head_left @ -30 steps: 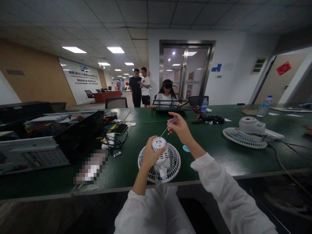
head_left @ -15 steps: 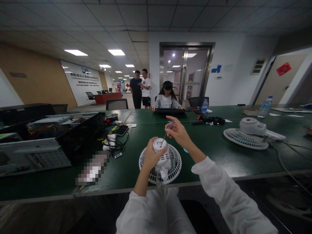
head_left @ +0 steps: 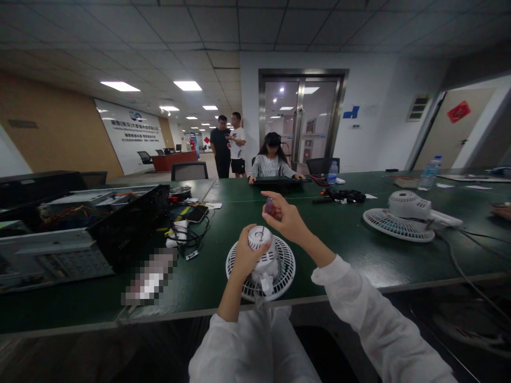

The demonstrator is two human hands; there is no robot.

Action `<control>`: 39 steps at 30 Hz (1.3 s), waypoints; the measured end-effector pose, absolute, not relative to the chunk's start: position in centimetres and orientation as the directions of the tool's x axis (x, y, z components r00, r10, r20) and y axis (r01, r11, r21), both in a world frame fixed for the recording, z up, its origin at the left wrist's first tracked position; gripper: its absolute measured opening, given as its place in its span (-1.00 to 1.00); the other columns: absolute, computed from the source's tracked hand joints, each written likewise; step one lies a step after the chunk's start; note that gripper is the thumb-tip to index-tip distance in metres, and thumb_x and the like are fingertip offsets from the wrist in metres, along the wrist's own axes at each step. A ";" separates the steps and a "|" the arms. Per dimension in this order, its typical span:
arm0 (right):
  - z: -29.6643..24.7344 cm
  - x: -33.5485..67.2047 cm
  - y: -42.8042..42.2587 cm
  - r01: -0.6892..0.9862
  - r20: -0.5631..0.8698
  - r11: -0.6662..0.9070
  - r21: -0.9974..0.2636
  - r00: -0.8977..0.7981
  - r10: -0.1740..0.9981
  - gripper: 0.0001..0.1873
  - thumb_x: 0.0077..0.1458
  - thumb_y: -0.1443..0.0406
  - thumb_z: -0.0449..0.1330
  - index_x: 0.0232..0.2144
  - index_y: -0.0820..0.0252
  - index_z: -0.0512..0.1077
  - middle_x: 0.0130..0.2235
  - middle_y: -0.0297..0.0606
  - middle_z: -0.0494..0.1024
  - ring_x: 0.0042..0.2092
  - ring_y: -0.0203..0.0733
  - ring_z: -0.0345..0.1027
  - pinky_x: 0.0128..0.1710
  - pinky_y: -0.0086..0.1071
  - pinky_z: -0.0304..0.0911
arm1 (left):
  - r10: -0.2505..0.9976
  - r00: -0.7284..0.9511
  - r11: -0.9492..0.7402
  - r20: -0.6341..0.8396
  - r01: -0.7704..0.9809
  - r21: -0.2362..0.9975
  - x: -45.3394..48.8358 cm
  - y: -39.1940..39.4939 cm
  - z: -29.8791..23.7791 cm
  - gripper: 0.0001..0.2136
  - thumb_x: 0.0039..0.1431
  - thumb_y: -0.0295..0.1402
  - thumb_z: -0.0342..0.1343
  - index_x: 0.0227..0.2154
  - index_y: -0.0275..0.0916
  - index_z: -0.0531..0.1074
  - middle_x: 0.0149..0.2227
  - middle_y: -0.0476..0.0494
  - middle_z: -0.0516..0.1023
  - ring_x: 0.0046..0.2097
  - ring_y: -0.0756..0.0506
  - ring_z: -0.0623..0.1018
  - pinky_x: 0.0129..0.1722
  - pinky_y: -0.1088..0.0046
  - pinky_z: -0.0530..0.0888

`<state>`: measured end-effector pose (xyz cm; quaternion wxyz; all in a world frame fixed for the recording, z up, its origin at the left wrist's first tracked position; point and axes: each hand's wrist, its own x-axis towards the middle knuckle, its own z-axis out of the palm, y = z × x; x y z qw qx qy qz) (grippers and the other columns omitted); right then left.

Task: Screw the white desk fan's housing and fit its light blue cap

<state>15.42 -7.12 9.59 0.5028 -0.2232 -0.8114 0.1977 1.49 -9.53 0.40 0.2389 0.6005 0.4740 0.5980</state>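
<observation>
A white electric fan (head_left: 287, 272) lies on its round grille in front of me, motor housing facing up. My left hand (head_left: 246, 254) is wrapped round the left side of that housing. My right hand (head_left: 286, 215) pinches the purplish handle of a screwdriver (head_left: 270, 206) above the fan, with the forefinger stretched out past the handle. The thin shaft runs down to the top of the housing, nearly upright. Its tip meets the recess there; whether it sits in a screw is too small to tell.
An opened computer case (head_left: 64, 247) and tangled cables (head_left: 199, 234) lie left. A second white fan (head_left: 399, 221) rests on the green table (head_left: 335, 255) at right. Bottles (head_left: 429, 174) stand farther back. A person (head_left: 272, 162) sits opposite; two people stand behind.
My right hand has shifted a little left, bringing the screwdriver from a slant to nearly upright. My left hand keeps its hold on the fan. The whole view has moved slightly.
</observation>
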 end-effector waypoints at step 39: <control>10.1 14.4 -8.7 0.274 0.851 0.875 -0.399 -0.245 0.464 -0.68 0.12 0.33 0.05 -0.06 0.10 0.40 -0.21 -0.22 0.55 -0.25 -0.20 0.44 -0.21 -0.28 0.37 | 0.842 -0.173 -0.457 0.511 0.274 0.846 1.5 -9.7 0.5 -0.52 -0.16 -0.31 0.23 -0.11 -0.24 0.30 -0.08 -0.17 0.41 -0.01 -0.15 0.41 0.05 0.26 0.29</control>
